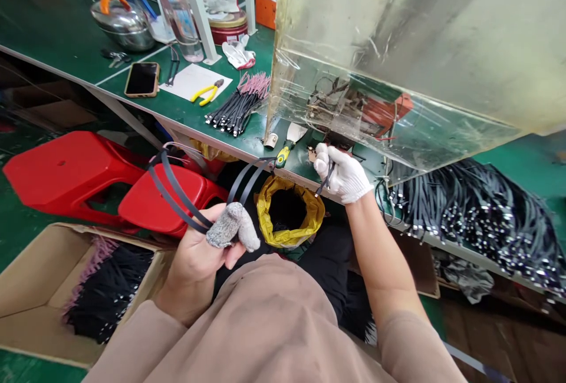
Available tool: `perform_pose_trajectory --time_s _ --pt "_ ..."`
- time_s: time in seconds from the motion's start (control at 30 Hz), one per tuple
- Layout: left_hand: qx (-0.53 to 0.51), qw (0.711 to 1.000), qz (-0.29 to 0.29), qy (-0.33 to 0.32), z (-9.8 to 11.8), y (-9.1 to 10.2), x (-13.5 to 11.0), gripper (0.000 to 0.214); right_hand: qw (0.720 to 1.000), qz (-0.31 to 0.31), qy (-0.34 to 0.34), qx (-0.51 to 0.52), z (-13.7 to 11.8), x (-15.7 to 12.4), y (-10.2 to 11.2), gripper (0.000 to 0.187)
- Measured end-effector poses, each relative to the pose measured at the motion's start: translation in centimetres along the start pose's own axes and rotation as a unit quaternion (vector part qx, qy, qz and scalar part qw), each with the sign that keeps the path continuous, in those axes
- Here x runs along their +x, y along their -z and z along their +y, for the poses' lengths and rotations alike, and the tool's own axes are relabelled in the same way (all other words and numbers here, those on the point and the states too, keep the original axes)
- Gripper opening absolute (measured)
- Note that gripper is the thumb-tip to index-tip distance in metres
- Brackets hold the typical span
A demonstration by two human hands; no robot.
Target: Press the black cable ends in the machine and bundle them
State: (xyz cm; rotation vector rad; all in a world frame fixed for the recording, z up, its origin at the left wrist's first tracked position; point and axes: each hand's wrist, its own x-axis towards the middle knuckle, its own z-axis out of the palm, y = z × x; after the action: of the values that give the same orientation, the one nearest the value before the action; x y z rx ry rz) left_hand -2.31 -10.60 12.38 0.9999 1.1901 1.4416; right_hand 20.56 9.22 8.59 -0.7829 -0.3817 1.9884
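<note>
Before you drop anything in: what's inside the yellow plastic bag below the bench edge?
The yellow plastic bag gapes open, showing only blackness inside; anything in it is hidden in shadow.

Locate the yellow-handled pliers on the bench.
Head view: the yellow-handled pliers lie on a white paper sheet on the green bench, right of the black smartphone.

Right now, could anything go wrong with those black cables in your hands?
It could. The scraper with the green and yellow handle lies at the bench edge beside your right hand, so a bump might knock it toward the yellow bag below. The black cable loops held in your left hand swing close to the red stool and could snag on it.
</note>
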Motion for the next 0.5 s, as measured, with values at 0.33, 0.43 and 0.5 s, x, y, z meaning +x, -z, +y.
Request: perform_pose_trajectory --time_s 0.33,0.43,0.5 --pt "0.072 0.935 -0.245 0.248 -6.0 -1.0 0.1 0.058 0.947 -0.174 -0.265 -0.050 10.2 -4.6 6.0 0.071" --pt "0.133 0.903 -0.266 0.310 -9.8 -0.7 -0.7 0.053 0.988 -0.018 -0.154 0.026 13.5 -3.3 7.6 0.048" --pt "0.168 0.882 -0.283 0.336 -11.5 -0.4 -1.2 0.049 0.991 0.100 -0.089 0.017 14.7 -1.8 8.7 0.033"
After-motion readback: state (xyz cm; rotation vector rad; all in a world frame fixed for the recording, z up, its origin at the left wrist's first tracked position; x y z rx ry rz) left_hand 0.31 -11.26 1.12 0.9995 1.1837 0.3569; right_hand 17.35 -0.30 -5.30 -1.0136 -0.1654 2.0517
